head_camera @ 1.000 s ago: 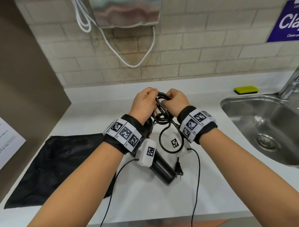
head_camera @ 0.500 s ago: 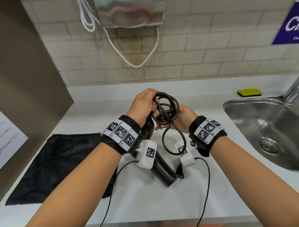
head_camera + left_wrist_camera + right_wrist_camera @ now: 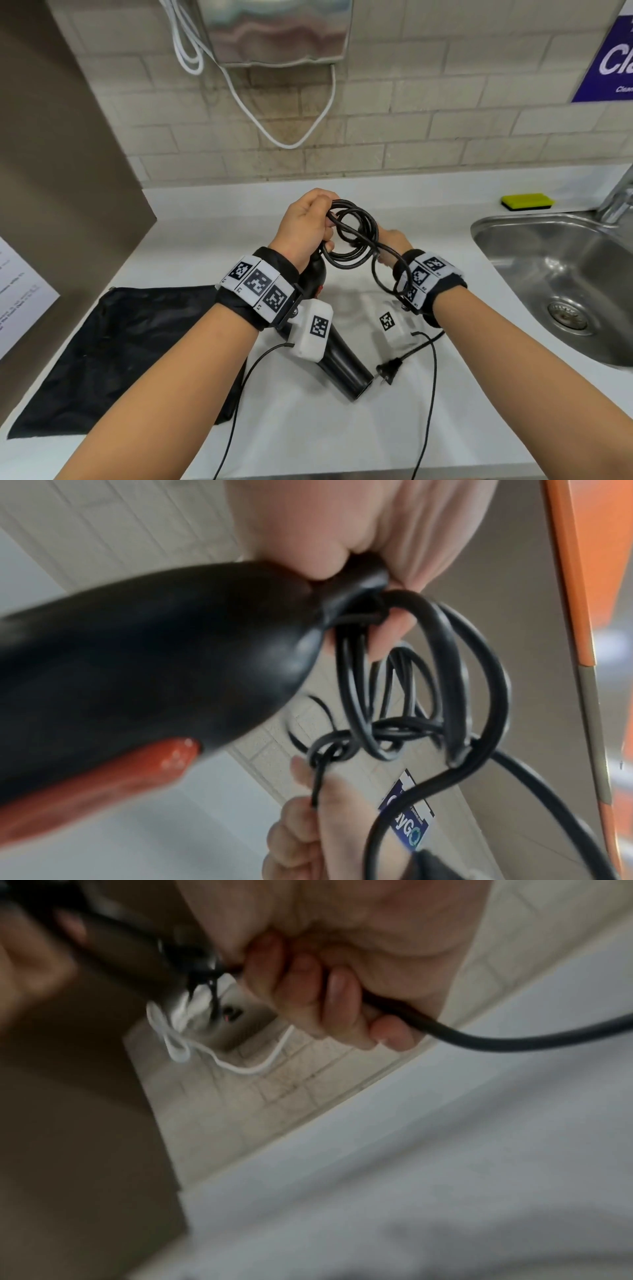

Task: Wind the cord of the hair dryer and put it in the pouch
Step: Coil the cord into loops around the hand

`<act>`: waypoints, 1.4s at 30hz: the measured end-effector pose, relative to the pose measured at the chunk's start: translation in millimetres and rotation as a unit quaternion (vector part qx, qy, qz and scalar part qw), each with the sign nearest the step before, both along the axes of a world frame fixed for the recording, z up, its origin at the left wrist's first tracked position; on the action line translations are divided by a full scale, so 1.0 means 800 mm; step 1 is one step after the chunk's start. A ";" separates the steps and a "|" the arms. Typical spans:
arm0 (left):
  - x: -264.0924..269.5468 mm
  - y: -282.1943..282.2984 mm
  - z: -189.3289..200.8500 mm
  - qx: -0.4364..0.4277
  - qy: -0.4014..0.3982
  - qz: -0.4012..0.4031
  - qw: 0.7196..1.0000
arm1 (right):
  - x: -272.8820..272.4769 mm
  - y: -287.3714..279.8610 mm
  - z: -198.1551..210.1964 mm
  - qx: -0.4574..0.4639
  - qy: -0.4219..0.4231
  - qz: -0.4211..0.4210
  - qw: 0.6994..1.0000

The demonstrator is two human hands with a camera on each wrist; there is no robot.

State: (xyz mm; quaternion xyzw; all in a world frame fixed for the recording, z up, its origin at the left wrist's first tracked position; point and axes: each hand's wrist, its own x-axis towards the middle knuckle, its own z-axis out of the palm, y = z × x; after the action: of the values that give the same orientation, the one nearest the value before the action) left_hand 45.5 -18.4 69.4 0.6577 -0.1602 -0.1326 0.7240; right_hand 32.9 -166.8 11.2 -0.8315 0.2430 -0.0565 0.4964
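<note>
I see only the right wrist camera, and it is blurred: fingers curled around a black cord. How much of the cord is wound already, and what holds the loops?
Observer: The left hand holds several loops of the cord together with the handle end of the hair dryer.
Operator: And the free end with the plug?
Observer: The plug is not wound in. It is low over the counter, beside the dryer's nozzle. I cannot tell whether it touches the counter.
Operator: Where is the pouch?
Observer: The pouch lies flat on the counter, to the left of the dryer, and the dryer is not in it yet.
</note>
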 end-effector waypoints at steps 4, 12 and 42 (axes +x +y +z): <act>0.001 0.010 0.001 -0.019 0.015 0.010 1.000 | -0.012 -0.041 -0.032 -0.145 0.158 -0.019 0.977; 0.000 0.005 0.001 -0.015 0.028 0.003 0.999 | -0.013 -0.030 -0.036 0.031 -0.120 -0.045 0.991; -0.009 0.030 0.005 0.011 0.041 0.006 0.999 | -0.009 -0.029 -0.032 0.027 0.035 -0.037 0.998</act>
State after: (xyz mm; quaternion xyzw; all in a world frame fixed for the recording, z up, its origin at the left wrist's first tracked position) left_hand 38.4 5.7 73.4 0.6607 -0.1247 -0.1566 0.7234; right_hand 26.1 -190.3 -14.7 -0.8098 0.2921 -0.0388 0.5074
